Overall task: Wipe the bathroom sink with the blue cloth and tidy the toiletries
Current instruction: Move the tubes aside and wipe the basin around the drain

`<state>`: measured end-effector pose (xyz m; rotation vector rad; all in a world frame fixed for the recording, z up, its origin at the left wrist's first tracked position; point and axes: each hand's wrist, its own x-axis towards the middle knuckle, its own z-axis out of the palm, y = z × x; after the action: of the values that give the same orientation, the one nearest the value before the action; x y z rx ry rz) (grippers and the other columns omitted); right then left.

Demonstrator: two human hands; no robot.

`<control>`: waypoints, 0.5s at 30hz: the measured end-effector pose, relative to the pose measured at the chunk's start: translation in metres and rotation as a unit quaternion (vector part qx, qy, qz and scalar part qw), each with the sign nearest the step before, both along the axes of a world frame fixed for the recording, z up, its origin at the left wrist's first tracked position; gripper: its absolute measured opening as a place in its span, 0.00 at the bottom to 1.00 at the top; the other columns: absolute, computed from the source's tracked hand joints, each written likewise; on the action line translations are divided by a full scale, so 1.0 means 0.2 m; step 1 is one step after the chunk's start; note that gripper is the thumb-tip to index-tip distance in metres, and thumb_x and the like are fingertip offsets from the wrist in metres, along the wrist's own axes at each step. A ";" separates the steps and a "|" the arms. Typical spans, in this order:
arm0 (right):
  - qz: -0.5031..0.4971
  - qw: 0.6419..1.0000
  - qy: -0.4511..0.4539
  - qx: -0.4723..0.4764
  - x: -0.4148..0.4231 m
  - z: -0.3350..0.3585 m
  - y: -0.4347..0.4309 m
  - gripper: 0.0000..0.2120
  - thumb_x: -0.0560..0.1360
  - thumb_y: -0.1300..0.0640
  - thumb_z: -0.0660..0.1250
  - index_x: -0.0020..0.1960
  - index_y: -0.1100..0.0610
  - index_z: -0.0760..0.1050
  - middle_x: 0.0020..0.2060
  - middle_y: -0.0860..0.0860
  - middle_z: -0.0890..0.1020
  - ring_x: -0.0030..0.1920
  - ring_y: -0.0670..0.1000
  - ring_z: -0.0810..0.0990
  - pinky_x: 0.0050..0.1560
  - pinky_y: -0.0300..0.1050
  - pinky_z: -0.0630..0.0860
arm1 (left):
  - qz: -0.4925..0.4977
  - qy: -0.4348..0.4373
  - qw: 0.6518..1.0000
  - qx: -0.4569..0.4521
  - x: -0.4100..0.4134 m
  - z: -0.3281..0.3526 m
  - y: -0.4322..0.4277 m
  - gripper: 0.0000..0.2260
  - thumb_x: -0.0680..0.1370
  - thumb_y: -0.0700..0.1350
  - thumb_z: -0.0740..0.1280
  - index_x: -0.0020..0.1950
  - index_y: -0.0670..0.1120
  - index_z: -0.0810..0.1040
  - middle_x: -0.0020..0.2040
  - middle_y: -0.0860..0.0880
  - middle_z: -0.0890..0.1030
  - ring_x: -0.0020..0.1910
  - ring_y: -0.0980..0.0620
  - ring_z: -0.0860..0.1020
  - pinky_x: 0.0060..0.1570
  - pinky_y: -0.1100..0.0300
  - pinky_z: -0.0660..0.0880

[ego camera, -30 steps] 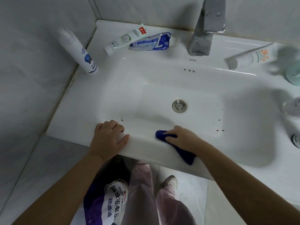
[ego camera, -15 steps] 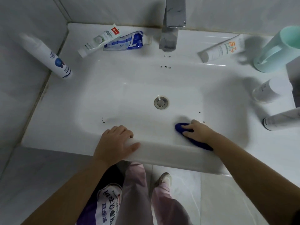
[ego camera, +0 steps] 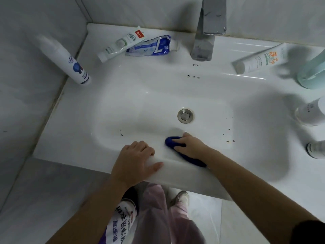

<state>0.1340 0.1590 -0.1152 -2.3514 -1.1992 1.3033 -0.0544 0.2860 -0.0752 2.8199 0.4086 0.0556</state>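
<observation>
Basin front wall under wipe; toiletries unsorted.
Left hand [ego camera: 135,161] grips the sink rim [ego camera: 73,141], fingers curled over it; blue cloth [ego camera: 171,142] lies on the inner front wall beneath right hand [ego camera: 192,147], fingers flat, pressing. Risk: short strokes likely miss brown specks [ego camera: 230,141]. Cloth mostly covered; right-edge bottles [ego camera: 312,111] cut off, blurred.

You have a chrome tap [ego camera: 204,41] rising against the grey tiled wall [ego camera: 44,18]. Down by your feet, a purple bag [ego camera: 123,224] with a white label sits on the floor [ego camera: 44,199].
</observation>
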 end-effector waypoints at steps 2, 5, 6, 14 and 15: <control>0.030 0.998 0.054 0.024 -0.11 0.04 0.16 0.18 0.78 0.49 0.59 0.67 0.48 0.69 0.54 0.54 0.70 0.55 0.56 0.72 0.53 0.43 0.64 | 0.007 -0.003 1.000 -0.005 0.00 0.00 -0.01 0.20 0.73 0.63 0.58 0.44 0.48 0.77 0.42 0.50 0.77 0.40 0.50 0.75 0.41 0.56 0.72; 0.014 0.993 0.114 0.037 -0.08 0.15 0.04 0.16 0.78 0.50 0.60 0.64 0.46 0.72 0.48 0.49 0.70 0.50 0.51 0.72 0.50 0.41 0.64 | 0.037 -0.038 0.998 -0.016 -0.03 0.03 0.01 0.20 0.73 0.61 0.59 0.48 0.45 0.77 0.46 0.48 0.77 0.45 0.50 0.73 0.47 0.59 0.66; -0.003 0.993 0.113 0.027 -0.04 0.16 -0.05 0.15 0.77 0.50 0.61 0.64 0.46 0.72 0.47 0.49 0.70 0.49 0.50 0.72 0.50 0.40 0.64 | 0.042 -0.050 0.998 -0.015 -0.05 0.05 0.03 0.19 0.73 0.60 0.60 0.49 0.45 0.77 0.46 0.47 0.78 0.46 0.50 0.72 0.48 0.59 0.65; 0.038 0.999 0.010 0.017 -0.20 0.02 0.34 0.19 0.79 0.49 0.57 0.69 0.47 0.67 0.56 0.54 0.69 0.56 0.56 0.72 0.52 0.41 0.64 | 0.134 -0.024 0.982 0.129 -0.34 0.11 0.55 0.22 0.74 0.61 0.57 0.52 0.45 0.75 0.52 0.41 0.77 0.54 0.41 0.73 0.52 0.50 0.66; 0.051 0.998 0.033 0.031 -0.26 0.03 0.43 0.19 0.79 0.49 0.57 0.69 0.48 0.67 0.56 0.54 0.69 0.56 0.56 0.72 0.54 0.43 0.65 | 0.152 -0.011 0.980 0.130 -0.36 0.09 0.59 0.22 0.72 0.61 0.58 0.55 0.45 0.73 0.54 0.40 0.76 0.55 0.40 0.73 0.53 0.49 0.68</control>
<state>0.0827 0.2449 -0.1101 -2.2117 -1.3356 1.3438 -0.1274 0.4046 -0.0565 2.9784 0.8840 0.2204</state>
